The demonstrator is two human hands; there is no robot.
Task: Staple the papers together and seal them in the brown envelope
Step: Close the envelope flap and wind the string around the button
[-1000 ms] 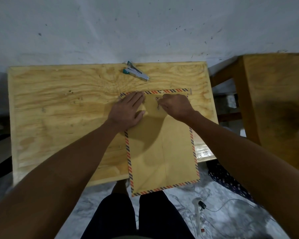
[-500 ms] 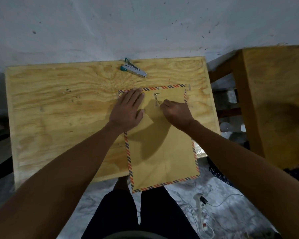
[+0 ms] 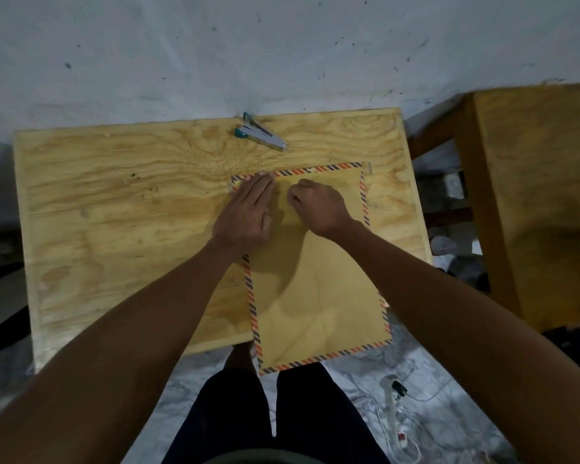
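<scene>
Envelope (image 3: 318, 289): clasp, exposed a moment before, was now hidden under my curled right hand (image 3: 318, 205), its hold unclear; left hand (image 3: 248, 212) pressed flat. Sealing looked nearly done.

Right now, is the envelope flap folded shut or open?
Folded shut: the flap lies flat on the envelope, left hand pressing it. Sealed: cannot tell.

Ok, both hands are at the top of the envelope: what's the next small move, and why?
Probably finish fastening the flap. The left hand lies flat, pinning the brown envelope near its top corner, while the right hand has its fingers curled at the middle of the flap. What it pinches is hidden. The stapler lies apart.
</scene>
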